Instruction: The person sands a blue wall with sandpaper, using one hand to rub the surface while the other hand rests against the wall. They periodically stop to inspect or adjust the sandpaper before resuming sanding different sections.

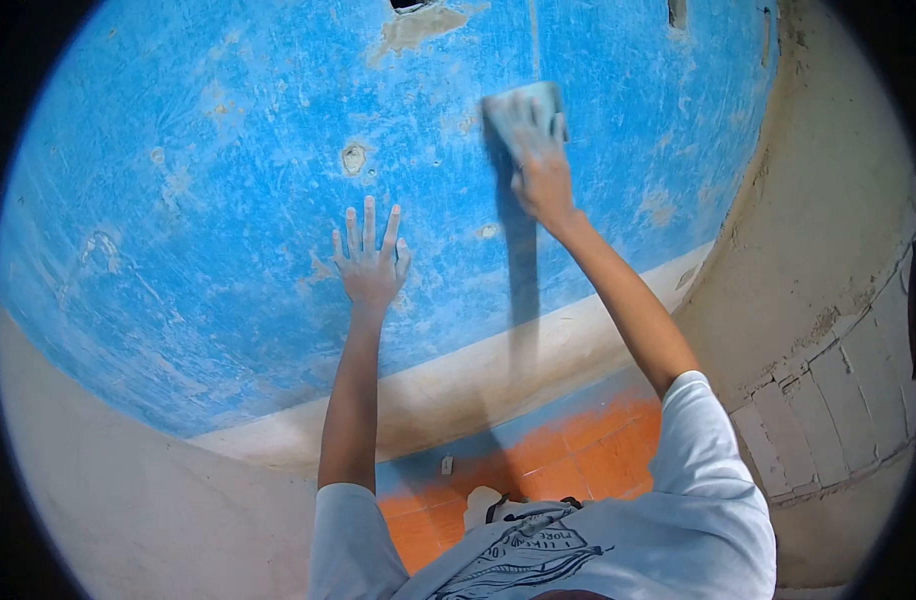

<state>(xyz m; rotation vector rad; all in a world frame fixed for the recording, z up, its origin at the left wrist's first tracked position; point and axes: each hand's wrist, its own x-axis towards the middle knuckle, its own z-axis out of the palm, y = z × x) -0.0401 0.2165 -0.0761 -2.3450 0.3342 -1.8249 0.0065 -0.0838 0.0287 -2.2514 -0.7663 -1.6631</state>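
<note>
Before me stands a blue wall [248, 230] with pale scuffs and patches. My left hand [371, 262] lies flat against it, its dusty fingers spread and holding nothing. Higher and to the right, my right hand [540, 150] presses a flat greyish block [546, 97] against the blue surface. The fingers lie over the block, and motion blurs them slightly. Between the hands is a small round chipped patch [353, 158] in the paint.
A pale band [478, 385] runs along the wall's base, above an orange tiled floor [568, 445]. Near my feet lies a small white object [447, 465]. Bare plaster [803, 200] stands at the right, with exposed blocks [828, 415] below. Another patch [423, 28] and holes mark the upper wall.
</note>
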